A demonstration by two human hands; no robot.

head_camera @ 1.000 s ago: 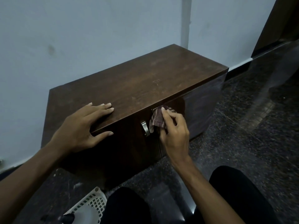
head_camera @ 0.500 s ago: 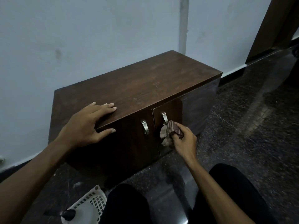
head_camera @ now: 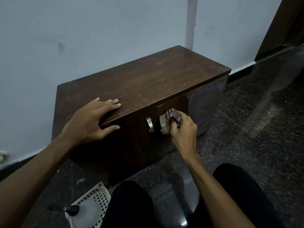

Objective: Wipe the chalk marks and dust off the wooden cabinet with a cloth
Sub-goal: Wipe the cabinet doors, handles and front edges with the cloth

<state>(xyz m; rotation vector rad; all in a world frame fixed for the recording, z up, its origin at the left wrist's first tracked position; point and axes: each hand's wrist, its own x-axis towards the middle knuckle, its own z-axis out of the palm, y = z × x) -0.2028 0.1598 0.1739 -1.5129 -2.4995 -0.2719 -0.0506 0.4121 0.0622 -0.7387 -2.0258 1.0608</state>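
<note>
Against a pale wall (head_camera: 98, 30), the wooden cabinet (head_camera: 131, 139) is steadied by the flat, straight-fingered left hand (head_camera: 88, 122) on its top (head_camera: 156, 76), while the bunched cloth (head_camera: 167, 120) is gripped in the right hand (head_camera: 182, 130) against the right door (head_camera: 172, 102), just below the faintly marked top.

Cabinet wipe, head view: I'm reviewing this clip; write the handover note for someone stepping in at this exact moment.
Left hand: open, flat on the front edge of the cabinet top, thumb on the front below it.
Right hand: grips the bunched cloth, pressed to the right door near its top.
Done: cannot tell how much has been wiped.
Left to do: faint pale marks show on the top, right of centre; wipe those and finish the door.
</note>
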